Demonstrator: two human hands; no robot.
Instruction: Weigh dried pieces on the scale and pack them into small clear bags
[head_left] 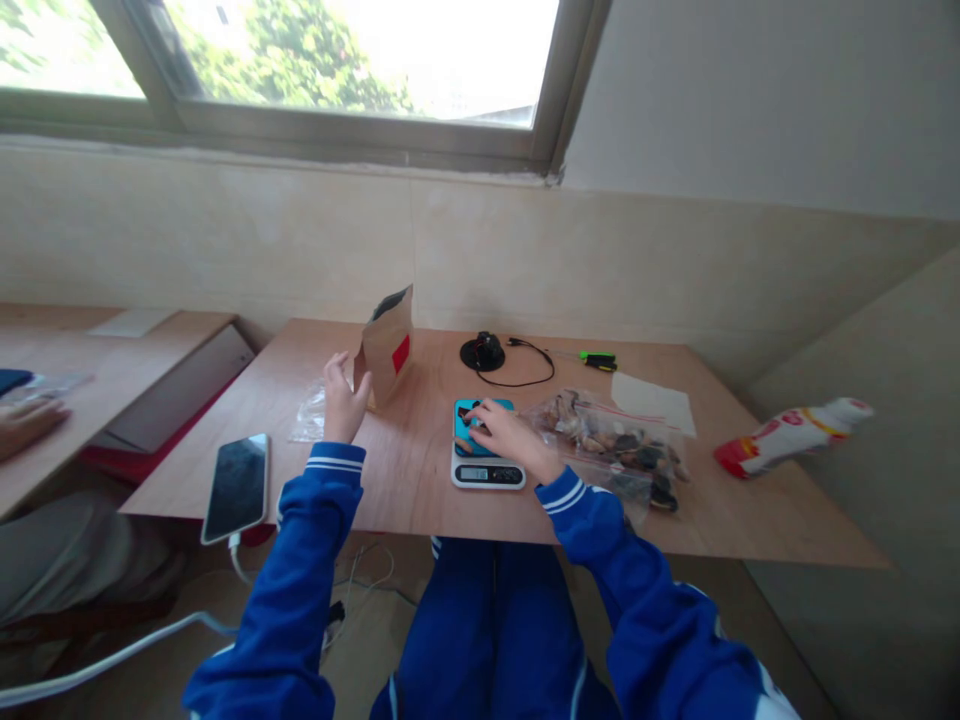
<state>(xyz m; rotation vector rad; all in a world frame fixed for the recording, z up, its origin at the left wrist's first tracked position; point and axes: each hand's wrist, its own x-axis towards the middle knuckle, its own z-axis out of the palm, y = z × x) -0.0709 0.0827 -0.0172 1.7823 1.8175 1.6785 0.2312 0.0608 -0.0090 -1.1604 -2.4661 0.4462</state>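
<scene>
My right hand (514,438) is over a small kitchen scale (487,473) with a blue top and white base. Its fingers are bent down and closed at a small dark piece (465,412) on the blue plate. A tan piece (464,445) lies on the same plate, near the lit display. My left hand (345,402) is raised with thumb and fingers apart, holding nothing. It is just in front of a brown paper bag (384,358) with a red label, and I cannot tell if they touch. Clear plastic (307,415) lies beside that hand.
Right of the scale are clear zip bags (622,445) of brown and black pieces, paper (656,400) and a white-red bottle (791,437). Behind are a black round-based device (484,352) with cable and screwdrivers (598,360). A phone (237,487) lies left. Another person's hand (34,428) rests on the neighbouring table.
</scene>
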